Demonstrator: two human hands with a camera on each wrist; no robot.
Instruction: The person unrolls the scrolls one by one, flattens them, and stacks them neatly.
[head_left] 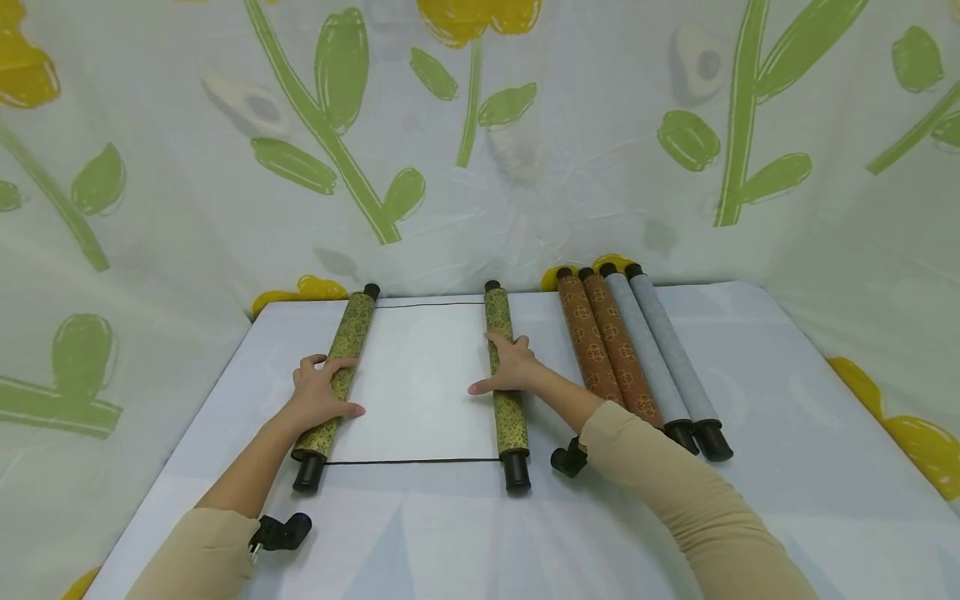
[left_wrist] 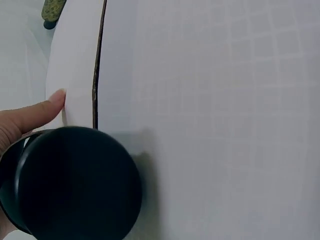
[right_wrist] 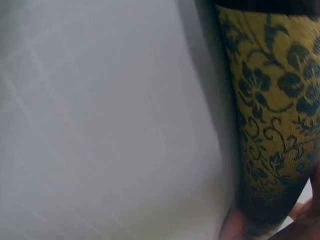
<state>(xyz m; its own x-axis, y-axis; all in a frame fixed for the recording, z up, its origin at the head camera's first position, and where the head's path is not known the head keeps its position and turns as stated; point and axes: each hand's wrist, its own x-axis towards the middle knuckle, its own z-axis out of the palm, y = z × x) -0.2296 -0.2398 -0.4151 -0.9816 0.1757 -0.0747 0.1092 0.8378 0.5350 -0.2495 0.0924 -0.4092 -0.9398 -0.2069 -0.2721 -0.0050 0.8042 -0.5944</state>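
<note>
A scroll lies partly unrolled on the table, its white sheet (head_left: 423, 392) bordered by thin dark lines. On the left, my left hand (head_left: 318, 398) grips the yellow-green patterned roll (head_left: 354, 325), thumb towards the sheet. My right hand (head_left: 517, 368) holds the matching right roll (head_left: 512, 427) across its middle. In the left wrist view, a black end knob (left_wrist: 80, 185) covers much of that hand, leaving the thumb (left_wrist: 37, 114) visible. The right wrist view shows dark floral cloth (right_wrist: 275, 95) on the roll, with fingers partly seen at its lower end.
Right of the open scroll lie two brown patterned rolled scrolls (head_left: 588, 342) and two grey ones (head_left: 671, 358), side by side with black ends. The right forearm passes over their near ends. A flower-printed curtain (head_left: 540, 200) hangs behind the white table (head_left: 420, 533).
</note>
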